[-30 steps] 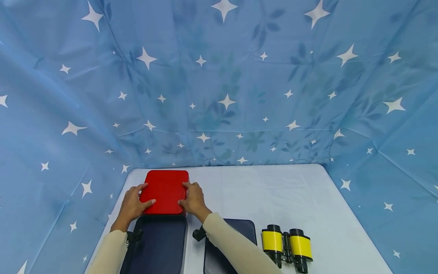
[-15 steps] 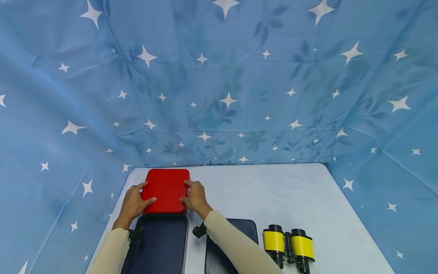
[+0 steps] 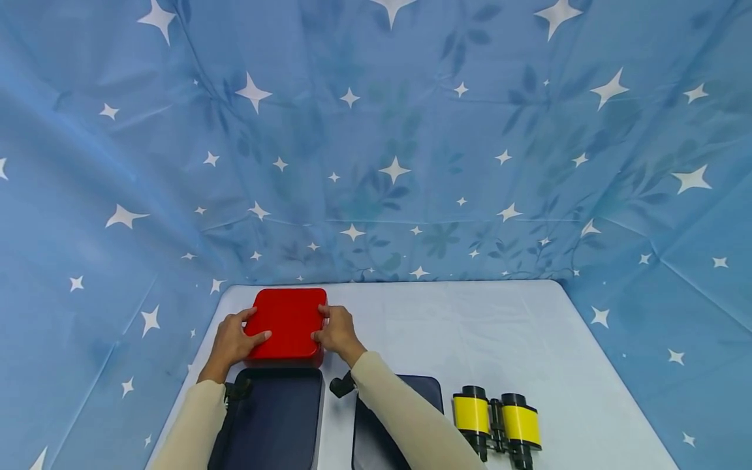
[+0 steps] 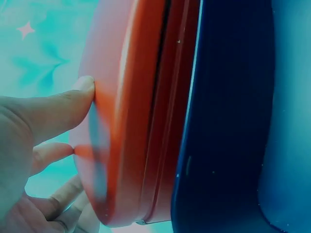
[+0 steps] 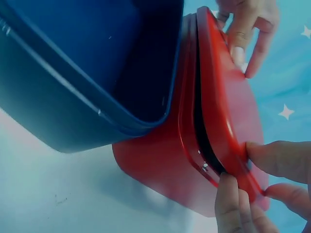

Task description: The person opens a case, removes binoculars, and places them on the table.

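Observation:
At the table's far left stands a red metal box with its red lid on top. A dark gap shows between lid and box in the right wrist view. My left hand holds the lid's left side, thumb on the top face and fingers at the edge. On the opposite side my right hand grips the lid, its thumb on top and fingertips at the rim beside the gap. Directly in front of the red box stands an open dark blue box, right up against it.
A flat dark blue lid-like piece lies to the right, partly covered by my right sleeve. Yellow and black binoculars lie farther right on the white table. Blue star-printed cloth hangs around the back and sides.
The lid's front edge has shifted away from me, and the red box's front wall now shows below it. Both hands moved slightly back with the lid.

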`<state>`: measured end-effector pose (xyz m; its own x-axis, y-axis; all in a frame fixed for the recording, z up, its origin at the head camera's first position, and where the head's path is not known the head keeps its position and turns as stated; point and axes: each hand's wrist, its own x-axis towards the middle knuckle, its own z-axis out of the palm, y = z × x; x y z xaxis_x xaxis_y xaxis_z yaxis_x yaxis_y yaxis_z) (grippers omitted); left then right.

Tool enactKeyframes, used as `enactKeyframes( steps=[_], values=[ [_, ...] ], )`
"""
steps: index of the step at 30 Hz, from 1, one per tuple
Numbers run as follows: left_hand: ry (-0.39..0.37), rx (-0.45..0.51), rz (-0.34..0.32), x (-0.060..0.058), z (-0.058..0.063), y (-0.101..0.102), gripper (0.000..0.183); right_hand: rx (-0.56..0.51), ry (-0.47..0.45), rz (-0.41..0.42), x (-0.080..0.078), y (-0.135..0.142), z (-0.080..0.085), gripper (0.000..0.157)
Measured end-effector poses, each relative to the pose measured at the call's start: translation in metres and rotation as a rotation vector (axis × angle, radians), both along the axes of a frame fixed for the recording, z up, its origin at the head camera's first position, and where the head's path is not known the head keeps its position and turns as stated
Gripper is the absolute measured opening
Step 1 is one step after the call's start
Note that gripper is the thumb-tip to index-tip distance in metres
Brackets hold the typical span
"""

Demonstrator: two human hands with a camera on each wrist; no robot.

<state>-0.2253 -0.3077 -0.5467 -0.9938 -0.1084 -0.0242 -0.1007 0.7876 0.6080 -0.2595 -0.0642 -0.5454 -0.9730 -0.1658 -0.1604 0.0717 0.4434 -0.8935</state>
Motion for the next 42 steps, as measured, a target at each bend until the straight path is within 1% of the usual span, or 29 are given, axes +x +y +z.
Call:
enactKeyframes(
  steps=[3, 8, 11, 15, 18, 22, 29, 35, 42],
  values=[
    [0.007, -0.011, 0.006, 0.001, 0.002, 0.001, 0.083, 0.020, 0.026, 0.006, 0.001, 0.001, 0.003, 0.072],
    [0.053, -0.028, 0.018, 0.003, 0.007, 0.004, 0.084, 0.002, 0.043, -0.012, 0.004, 0.005, 0.005, 0.073],
    [0.084, -0.030, 0.011, 0.003, 0.011, 0.008, 0.084, -0.012, 0.057, -0.026, 0.005, 0.009, 0.007, 0.073],
    [0.091, -0.020, 0.003, 0.003, 0.015, 0.016, 0.083, -0.034, 0.082, -0.031, 0.005, 0.018, 0.008, 0.070],
    [0.096, -0.018, -0.006, 0.002, 0.017, 0.024, 0.082, -0.038, 0.099, -0.034, 0.005, 0.027, 0.009, 0.069],
    [0.117, -0.017, -0.025, 0.000, 0.019, 0.036, 0.082, -0.010, 0.129, -0.043, 0.005, 0.041, 0.010, 0.069],
    [0.145, -0.005, -0.045, -0.004, 0.021, 0.061, 0.084, 0.007, 0.133, -0.072, 0.006, 0.067, 0.011, 0.069],
    [0.180, -0.002, -0.070, -0.009, 0.019, 0.081, 0.084, 0.010, 0.157, -0.081, 0.003, 0.089, 0.010, 0.067],
    [0.183, -0.015, -0.074, -0.012, 0.015, 0.102, 0.083, 0.001, 0.159, -0.088, 0.002, 0.114, 0.007, 0.067]
  ],
)
